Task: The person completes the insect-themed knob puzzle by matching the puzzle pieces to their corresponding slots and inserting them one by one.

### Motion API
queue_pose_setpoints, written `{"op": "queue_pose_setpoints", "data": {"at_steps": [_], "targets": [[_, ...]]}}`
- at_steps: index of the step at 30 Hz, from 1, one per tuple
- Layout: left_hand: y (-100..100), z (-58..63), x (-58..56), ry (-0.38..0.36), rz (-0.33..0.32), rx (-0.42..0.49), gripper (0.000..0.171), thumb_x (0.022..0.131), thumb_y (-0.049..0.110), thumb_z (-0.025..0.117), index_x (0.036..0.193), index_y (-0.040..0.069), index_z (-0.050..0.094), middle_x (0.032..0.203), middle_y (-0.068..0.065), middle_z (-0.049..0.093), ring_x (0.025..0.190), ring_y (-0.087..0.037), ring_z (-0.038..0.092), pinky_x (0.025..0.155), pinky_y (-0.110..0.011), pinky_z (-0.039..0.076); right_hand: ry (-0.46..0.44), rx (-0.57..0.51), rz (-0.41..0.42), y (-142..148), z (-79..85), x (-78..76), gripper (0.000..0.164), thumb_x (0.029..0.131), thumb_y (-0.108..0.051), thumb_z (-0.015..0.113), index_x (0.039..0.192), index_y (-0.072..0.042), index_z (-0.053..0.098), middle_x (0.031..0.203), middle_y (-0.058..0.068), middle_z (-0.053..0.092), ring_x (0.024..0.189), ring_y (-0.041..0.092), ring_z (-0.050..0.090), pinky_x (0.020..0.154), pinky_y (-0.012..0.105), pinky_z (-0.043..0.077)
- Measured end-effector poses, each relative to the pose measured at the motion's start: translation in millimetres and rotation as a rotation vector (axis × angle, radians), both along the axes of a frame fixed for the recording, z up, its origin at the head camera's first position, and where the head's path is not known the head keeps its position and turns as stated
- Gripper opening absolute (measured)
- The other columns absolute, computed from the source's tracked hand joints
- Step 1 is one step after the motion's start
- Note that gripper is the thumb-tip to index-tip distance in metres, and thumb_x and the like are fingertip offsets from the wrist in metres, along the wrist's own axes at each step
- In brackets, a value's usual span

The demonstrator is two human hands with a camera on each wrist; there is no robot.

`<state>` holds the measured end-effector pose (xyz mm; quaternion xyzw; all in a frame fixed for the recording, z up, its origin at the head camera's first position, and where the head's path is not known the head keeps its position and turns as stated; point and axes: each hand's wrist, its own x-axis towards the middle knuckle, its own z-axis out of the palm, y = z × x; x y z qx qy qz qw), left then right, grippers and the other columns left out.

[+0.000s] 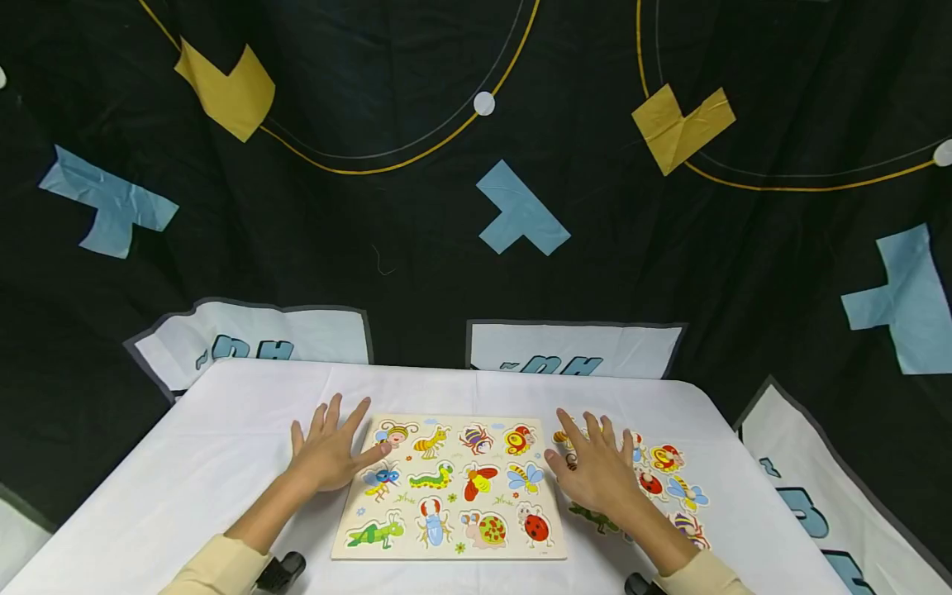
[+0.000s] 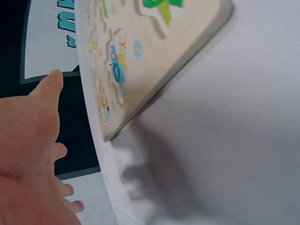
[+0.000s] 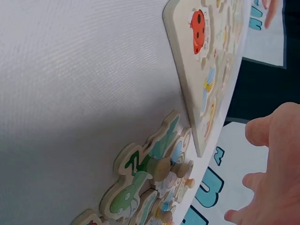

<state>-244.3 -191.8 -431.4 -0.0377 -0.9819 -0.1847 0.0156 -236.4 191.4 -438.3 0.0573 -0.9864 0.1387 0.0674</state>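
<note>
A wooden puzzle board [image 1: 483, 506] with colourful insect pictures in shaped recesses lies flat on the white table. My left hand [image 1: 327, 454] hovers by its left edge, fingers spread, thumb over the upper left corner. In the left wrist view that hand [image 2: 28, 140] holds nothing. Over the loose puzzle pieces right of the board is my right hand [image 1: 595, 471], fingers spread and partly covering them. Uncovered are a ladybird piece [image 1: 650, 483], a blue-winged piece [image 1: 686, 493] and a spider piece [image 1: 687, 527]. The right wrist view shows a green insect piece [image 3: 124, 199] with wooden knobs nearby.
The white tablecloth [image 1: 186, 463] spreads around the board. Behind the table hangs a black cloth [image 1: 416, 264] with blue and yellow tape on it. White lettered sheets [image 1: 580, 343] hang past the far edge. A black wrist device [image 1: 281, 570] sits at my left cuff.
</note>
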Motion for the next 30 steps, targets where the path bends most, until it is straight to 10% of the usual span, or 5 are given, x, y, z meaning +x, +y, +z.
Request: {"op": "queue_pose_setpoints", "data": {"at_steps": [11, 23, 30], "targets": [[-4.2, 12.3, -2.1, -0.123, -0.075, 0.184, 0.092, 0.093, 0.054, 0.065, 0.161, 0.007, 0.023, 0.156, -0.04, 0.027, 0.138, -0.063, 0.034, 0.103, -0.073, 0.036, 0.009, -0.23, 0.082, 3.9, 3.7, -1.4, 0.07, 0.095, -0.035, 0.067, 0.157, -0.018, 0.038, 0.155, 0.024, 0.043, 0.143, 0.048, 0.04, 0.11, 0.068, 0.032], [-13.3, 9.6, -7.8, -0.143, 0.04, 0.364, 0.07, 0.088, 0.025, 0.075, 0.148, 0.001, 0.046, 0.12, -0.027, 0.067, 0.098, -0.036, 0.069, 0.081, -0.048, 0.055, -0.062, -0.394, 0.038, 21.5, 5.3, -4.8, 0.051, 0.084, -0.016, 0.079, 0.133, -0.01, 0.065, 0.127, 0.017, 0.068, 0.114, 0.037, 0.065, 0.092, 0.054, 0.053], [-17.0, 1.4, -4.2, -0.179, 0.133, 0.379, 0.063, 0.084, 0.014, 0.077, 0.14, 0.0, 0.055, 0.1, -0.013, 0.07, 0.07, -0.018, 0.065, 0.063, -0.033, 0.049, -0.118, -0.481, 0.008, 29.7, 1.1, -8.1, 0.038, 0.078, -0.012, 0.084, 0.114, -0.007, 0.073, 0.103, 0.006, 0.075, 0.093, 0.02, 0.069, 0.081, 0.039, 0.055]]}}
